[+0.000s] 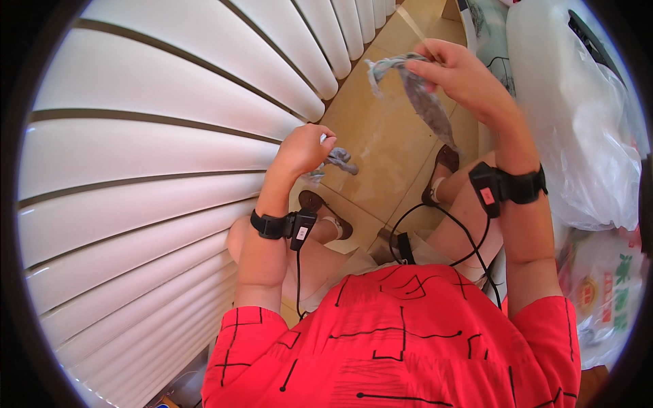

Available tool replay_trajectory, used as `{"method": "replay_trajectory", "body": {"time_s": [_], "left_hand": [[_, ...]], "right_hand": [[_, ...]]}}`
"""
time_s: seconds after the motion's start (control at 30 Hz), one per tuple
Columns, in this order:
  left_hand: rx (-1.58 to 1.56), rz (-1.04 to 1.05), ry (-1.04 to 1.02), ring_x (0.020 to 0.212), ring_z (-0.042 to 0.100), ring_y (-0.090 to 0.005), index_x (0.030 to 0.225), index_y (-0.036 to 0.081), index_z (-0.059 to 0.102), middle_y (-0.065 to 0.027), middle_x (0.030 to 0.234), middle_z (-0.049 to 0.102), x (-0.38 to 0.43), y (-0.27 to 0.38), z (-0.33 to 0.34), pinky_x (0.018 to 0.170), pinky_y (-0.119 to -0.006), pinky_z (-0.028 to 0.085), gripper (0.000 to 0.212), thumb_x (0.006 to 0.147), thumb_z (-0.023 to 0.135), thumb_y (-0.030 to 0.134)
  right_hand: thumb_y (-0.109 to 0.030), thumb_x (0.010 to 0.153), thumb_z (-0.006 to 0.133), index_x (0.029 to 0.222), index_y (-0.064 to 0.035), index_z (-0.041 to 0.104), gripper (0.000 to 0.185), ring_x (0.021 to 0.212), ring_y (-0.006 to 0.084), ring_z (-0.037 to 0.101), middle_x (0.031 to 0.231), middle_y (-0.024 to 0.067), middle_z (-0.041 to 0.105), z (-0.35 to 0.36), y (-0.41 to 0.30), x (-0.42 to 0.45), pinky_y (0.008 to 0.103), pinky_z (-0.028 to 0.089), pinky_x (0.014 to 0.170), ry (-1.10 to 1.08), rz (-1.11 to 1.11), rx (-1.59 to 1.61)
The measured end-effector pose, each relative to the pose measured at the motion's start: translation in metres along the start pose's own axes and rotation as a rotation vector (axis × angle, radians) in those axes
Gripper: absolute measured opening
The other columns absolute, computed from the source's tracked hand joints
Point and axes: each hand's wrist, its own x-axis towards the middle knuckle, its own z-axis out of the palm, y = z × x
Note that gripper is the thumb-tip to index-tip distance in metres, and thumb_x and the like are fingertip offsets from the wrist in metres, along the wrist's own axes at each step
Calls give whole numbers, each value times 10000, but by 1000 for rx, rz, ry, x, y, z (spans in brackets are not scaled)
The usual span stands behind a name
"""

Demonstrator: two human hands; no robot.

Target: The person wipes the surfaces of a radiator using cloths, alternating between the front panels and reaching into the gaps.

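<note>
A damp-looking grey cloth [426, 99] hangs from my right hand [449, 71], which is raised over the tiled floor. The same fingers hold a thin pale flat strip [410, 23] that points up and away. My left hand [306, 148] is closed on another piece of greyish cloth [341, 160], close beside the white slatted radiator [204, 137]. Part of that cloth is hidden behind the fingers. Whether the two cloth pieces are joined cannot be told. Each forearm wears a black strap with a small cabled device.
White radiator columns fill the left side. At the right stand a white plastic bag [566, 117] and a clear printed bag [602, 290]. Black cables [472, 239] loop over my lap. My feet, in brown shoes, rest on beige floor tiles [377, 163].
</note>
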Motion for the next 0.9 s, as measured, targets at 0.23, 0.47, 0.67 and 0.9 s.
{"method": "replay_trajectory", "body": {"time_s": [0.23,0.47,0.67,0.9], "left_hand": [[-371,-70,19,649,620,-185,937,9,683,-109,728,662,12,4,10,623,-324,476,295,863,614,285],[-1040,-283,-150,703,590,-104,968,26,633,-30,809,631,20,19,24,632,-240,477,235,871,654,238],[-1341,-48,-256,823,594,-124,1062,56,552,-54,964,605,17,17,28,680,-251,497,227,873,635,152],[-1666,163,-116,927,587,-183,1143,71,489,-105,1097,578,9,18,12,705,-272,512,297,869,595,113]], "right_hand": [[-201,852,620,886,25,618,228,637,163,607,684,52,606,7,32,73,301,449,541,568,-192,-613],[-227,850,608,839,26,601,254,654,179,582,698,53,585,14,26,67,312,443,584,494,-90,218],[-239,838,641,789,11,611,256,485,117,482,625,21,550,2,6,45,292,403,461,246,150,581],[-239,737,740,862,15,642,300,600,114,534,653,21,569,25,25,42,276,425,549,55,95,25]]}}
